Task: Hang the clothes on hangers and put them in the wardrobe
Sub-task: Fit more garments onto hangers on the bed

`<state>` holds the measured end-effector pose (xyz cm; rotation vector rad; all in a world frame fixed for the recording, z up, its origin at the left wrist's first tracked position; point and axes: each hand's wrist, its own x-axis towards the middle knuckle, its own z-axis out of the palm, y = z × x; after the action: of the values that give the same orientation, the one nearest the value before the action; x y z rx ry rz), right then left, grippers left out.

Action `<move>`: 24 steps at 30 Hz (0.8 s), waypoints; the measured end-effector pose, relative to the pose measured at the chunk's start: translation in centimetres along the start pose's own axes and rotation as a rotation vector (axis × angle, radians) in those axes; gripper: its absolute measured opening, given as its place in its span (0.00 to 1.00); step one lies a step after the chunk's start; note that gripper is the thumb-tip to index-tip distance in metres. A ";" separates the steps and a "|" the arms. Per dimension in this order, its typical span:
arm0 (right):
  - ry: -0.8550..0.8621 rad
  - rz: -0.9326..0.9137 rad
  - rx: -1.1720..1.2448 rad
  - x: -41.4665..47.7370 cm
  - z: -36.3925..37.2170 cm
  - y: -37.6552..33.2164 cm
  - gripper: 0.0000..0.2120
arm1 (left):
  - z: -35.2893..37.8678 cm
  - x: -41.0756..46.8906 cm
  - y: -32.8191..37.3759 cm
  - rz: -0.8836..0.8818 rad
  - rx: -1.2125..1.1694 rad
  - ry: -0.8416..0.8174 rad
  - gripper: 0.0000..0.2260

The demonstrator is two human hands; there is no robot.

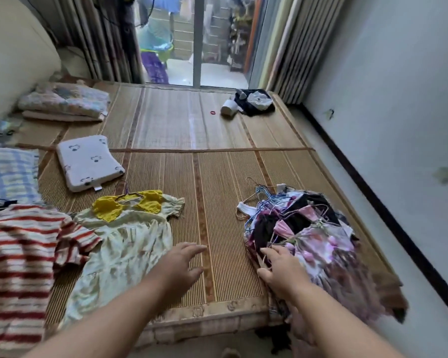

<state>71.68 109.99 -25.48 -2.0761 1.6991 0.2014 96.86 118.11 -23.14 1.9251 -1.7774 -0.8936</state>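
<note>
Here, two hands are reaching over a woven mat (212, 177) toward clothes.
The pale dress (124, 239) with a yellow collar is lying flat at 7 o'clock of the view, with a wire hanger (128, 196) sitting in its neck. A red-striped shirt (18, 257) is overlapping its sleeve at 9 o'clock. The tangled pile (311, 233) of clothes and thin hangers is lying at 4 o'clock. The left hand (181, 264) is hovering beside the dress, fingers loose and spread, grasping nothing. The right hand (282, 272) is touching the pile; whether its fingers are gripping anything, I cannot tell.
</note>
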 end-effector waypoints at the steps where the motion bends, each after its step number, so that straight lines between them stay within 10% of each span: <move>1: 0.015 0.021 0.019 -0.1 -0.6 2.2 0.28 | 1.1 1.0 1.4 0.015 -0.008 -0.005 0.20; 13: -0.052 0.138 0.090 12.3 -6.3 24.2 0.29 | 15.5 17.3 13.0 -0.086 0.008 -0.158 0.21; 24: -0.137 -0.134 -0.069 32.8 -4.0 30.6 0.26 | 26.0 31.6 13.1 -0.313 0.026 -0.244 0.24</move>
<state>49.34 74.62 -42.15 -2.1641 1.4867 0.3551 69.87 89.21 -39.86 2.2321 -1.6436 -1.2637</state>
